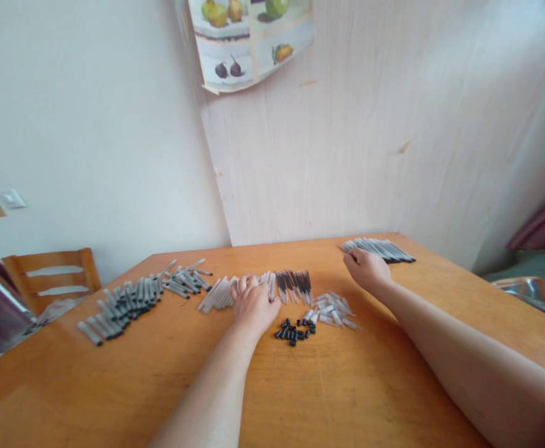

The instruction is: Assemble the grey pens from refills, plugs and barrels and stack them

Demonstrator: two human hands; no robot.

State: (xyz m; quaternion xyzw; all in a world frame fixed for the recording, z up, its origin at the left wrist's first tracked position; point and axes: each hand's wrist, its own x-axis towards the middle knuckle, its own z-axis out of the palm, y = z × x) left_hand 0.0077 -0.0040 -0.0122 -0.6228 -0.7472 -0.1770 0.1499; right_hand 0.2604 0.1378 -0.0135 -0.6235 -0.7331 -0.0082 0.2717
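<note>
My left hand (255,305) lies over a row of clear pen barrels (217,295), its fingers bent and apart and its thumb out to the right. The barrels under its fingertips are partly hidden. Just right of it is a row of dark pen refills (293,285). My right hand (368,269) is closed at the near left end of a row of pens (384,249) with dark ends. What its fingers hold, if anything, is hidden. Between the hands lie small black end plugs (295,331) and a heap of clear pen caps (332,308).
A long bunch of grey tubes with black ends (123,305) covers the table's left side, with more grey tubes (186,279) behind it. The wooden table (338,386) meets the wall at the back. A wooden chair (51,277) stands at the left.
</note>
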